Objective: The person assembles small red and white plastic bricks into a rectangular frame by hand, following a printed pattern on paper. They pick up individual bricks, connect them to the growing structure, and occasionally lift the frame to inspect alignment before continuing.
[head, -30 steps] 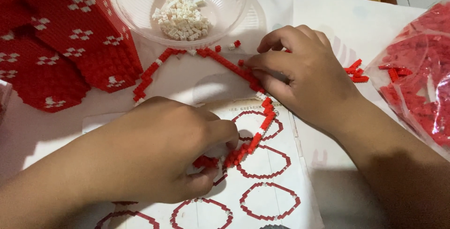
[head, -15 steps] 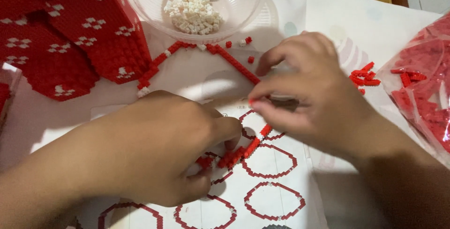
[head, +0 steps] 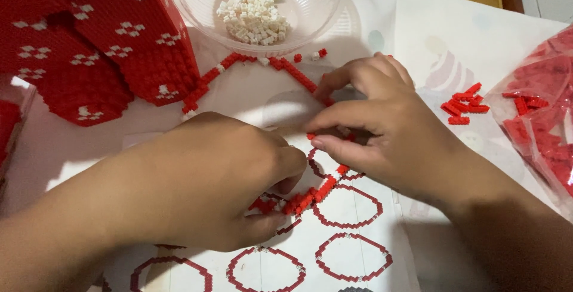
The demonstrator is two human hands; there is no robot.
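Fingers of right hand pinch the red brick strip; left hand fingers curl closed, pressing its lower end onto the printed sheet.

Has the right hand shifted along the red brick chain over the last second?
Yes. The right hand has slid down the red brick chain, away from the clear bowl, toward the left hand.

White-covered table has a printed pattern sheet front and centre, clear bowl above it, red brick panels upper left of it, loose red bricks to its right.
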